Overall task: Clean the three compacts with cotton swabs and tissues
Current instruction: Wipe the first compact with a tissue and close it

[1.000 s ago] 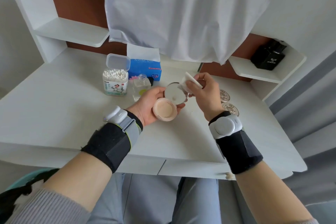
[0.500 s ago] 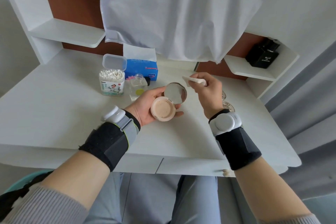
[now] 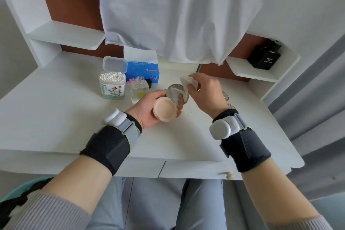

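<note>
Open compact (image 3: 164, 109), clasped in left hand (image 3: 147, 113) (mirror lid raised, presumably for wiping); grip of right hand (image 3: 207, 93) pinched on folded tissue (image 3: 188, 82).

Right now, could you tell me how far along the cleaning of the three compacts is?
Done: the swab box stands open, ready; no compact is visibly finished. In hand: the left hand holds the open compact while the right hand pinches a folded tissue by its mirror. Left: two other compacts lie on the table behind the right hand; I cannot tell whether they are cleaned.
</note>
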The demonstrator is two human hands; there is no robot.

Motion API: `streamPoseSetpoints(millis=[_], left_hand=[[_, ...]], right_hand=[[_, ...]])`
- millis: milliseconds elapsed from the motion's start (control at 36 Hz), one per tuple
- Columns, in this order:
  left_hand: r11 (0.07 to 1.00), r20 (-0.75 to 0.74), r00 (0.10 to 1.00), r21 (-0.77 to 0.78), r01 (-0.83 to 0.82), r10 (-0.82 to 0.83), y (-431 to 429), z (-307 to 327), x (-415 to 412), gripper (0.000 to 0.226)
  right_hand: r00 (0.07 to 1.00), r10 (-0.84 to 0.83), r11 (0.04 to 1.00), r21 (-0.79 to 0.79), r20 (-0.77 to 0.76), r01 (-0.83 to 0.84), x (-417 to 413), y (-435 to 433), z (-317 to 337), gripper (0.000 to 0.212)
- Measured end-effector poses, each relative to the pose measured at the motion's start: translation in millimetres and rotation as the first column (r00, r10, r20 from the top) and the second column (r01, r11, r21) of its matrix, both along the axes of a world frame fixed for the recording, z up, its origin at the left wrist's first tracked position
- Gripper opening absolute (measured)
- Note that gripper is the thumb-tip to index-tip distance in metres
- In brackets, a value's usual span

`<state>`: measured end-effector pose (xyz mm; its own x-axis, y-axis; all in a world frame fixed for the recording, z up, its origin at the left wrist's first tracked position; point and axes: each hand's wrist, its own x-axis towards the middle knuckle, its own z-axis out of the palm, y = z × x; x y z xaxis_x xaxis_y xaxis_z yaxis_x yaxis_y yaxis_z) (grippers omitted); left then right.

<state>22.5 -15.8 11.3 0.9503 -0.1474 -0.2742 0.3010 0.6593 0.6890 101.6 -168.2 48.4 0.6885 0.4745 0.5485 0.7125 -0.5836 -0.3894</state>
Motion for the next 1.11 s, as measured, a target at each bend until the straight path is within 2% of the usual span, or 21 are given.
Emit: streamPoseSetpoints(millis=[111, 639, 1028, 1111], left_hand=[[1.0, -0.003, 1.0, 0.023, 0.004, -0.004, 1.4, -1.3, 0.2, 0.033], [0.995, -0.011, 1.0, 0.104, -0.005, 0.007, 3.0, -2.0, 0.5, 0.05], [0.994, -0.009, 1.0, 0.113, -0.003, 0.004, 4.8, -2.0, -0.6, 0.054], [0.993, -0.007, 1.0, 0.113, -0.013, 0.013, 6.1, -3.0, -0.8, 0.056]], right_hand=[[0.999, 0.031, 0.999, -0.041, 0.029, -0.03, 4.4, 2.1, 2.8, 0.011], [0.987, 0.149, 0.97, -0.188, -0.051, -0.156, 12.1, 17.7, -3.1, 0.029], [0.93, 0.321, 0.893, -0.271, -0.18, -0.361, 7.6, 14.5, -2.9, 0.042], [0.921, 0.352, 0.877, -0.284, -0.168, -0.387, 8.3, 10.3, -2.8, 0.044]])
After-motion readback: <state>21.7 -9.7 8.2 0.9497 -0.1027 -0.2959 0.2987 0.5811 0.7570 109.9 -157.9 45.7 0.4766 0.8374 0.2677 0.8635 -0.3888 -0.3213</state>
